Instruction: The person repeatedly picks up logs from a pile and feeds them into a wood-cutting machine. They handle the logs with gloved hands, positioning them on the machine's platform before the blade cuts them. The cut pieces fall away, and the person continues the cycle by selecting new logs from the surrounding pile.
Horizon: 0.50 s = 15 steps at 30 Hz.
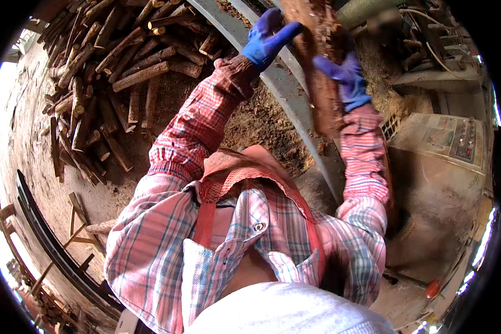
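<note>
A rough length of reddish-brown timber [318, 72], bark-like and flaking, stretches away from me over grey metal rails [286, 100]. My left hand [268, 40], in a blue glove, is at its left edge; thumb and fingers are spread, with one digit reaching to the wood. On the right side, my right hand [348, 78] wears a similar glove. Its thumb lies over the timber's edge and its fingers stretch forward, apart from the thumb. Their far ends are dark and blurred.
A large heap of cut logs [144, 72] covers the ground at the far left. Wood debris [267, 119] lies beside the rails. To the right stands a dusty machine cabinet [434, 145] with a control panel [466, 139]. A dark metal rail [50, 234] curves along the near left.
</note>
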Motion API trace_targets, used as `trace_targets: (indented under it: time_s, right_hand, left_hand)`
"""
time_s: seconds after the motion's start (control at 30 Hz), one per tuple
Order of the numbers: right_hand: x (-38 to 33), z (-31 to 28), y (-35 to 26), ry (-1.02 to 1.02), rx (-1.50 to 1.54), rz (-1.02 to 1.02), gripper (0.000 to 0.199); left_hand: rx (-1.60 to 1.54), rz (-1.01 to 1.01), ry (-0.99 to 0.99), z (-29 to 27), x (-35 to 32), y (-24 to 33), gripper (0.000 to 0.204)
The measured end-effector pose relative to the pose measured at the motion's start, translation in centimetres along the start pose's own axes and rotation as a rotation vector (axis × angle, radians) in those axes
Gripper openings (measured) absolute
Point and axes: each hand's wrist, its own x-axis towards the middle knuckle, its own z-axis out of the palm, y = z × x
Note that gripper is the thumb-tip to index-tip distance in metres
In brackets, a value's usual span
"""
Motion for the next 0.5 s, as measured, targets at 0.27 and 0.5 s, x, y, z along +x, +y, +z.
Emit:
trace_targets:
  time_s: [0.27,0.5]
  right_hand:
    - [-12.6,-2.9,8.7,-0.124,-1.153,0.499,0.115]
    - [-19.5,-5.7,8.1,-0.118,-1.105,0.534,0.111]
  left_hand:
    - [0.199,-0.600,0.080,-13.9,-13.6,-4.9,0.040]
    - [0.320,-1.149,0.534,-28.3,-38.0,-6.7,0.033]
